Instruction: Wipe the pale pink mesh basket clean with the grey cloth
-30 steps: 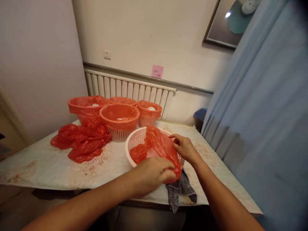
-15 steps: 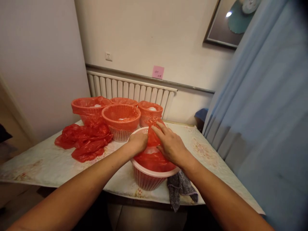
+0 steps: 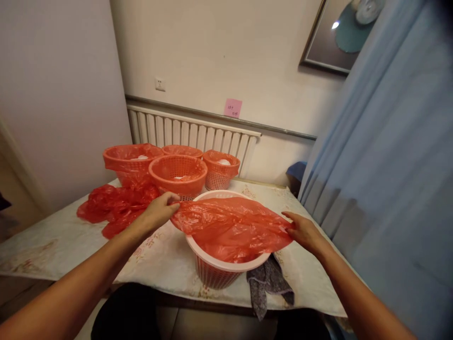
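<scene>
Crumpled bags: red plastic bags [image 3: 120, 203] lie in one loose heap at left of the frame, on the flowered surface [image 3: 314, 278].
Lined baskets: four baskets with red plastic over their rims stand left of centre: one at the left [image 3: 132, 163], one at the back [image 3: 182, 151], one in front [image 3: 178, 182], one at the right [image 3: 220, 167]. White things are visible inside three of them.
Left hand: the left hand [image 3: 159, 210], near centre, has its fingers nearly closed, pinching the left end of the bag.
Stretched bag: a red bag [image 3: 233, 226] is spread between the hands, across the mouth of the pale basket. The thin film could tear, probably, if both hands pull too hard.
Pale basket: the pale basket [image 3: 230, 266] stands upright at lower centre, near the front edge. An uneven pull on the bag could maybe drag or tip it.
Grey cloth: the grey cloth [image 3: 269, 281] lies just beside this basket, one corner hanging over the front edge; if it is caught, it may slide down.
Right hand: the right hand [image 3: 304, 231], right of centre, is partly open, index finger raised, and pinches the bag's right end. If this light pinch slips, that side could fall slack.
</scene>
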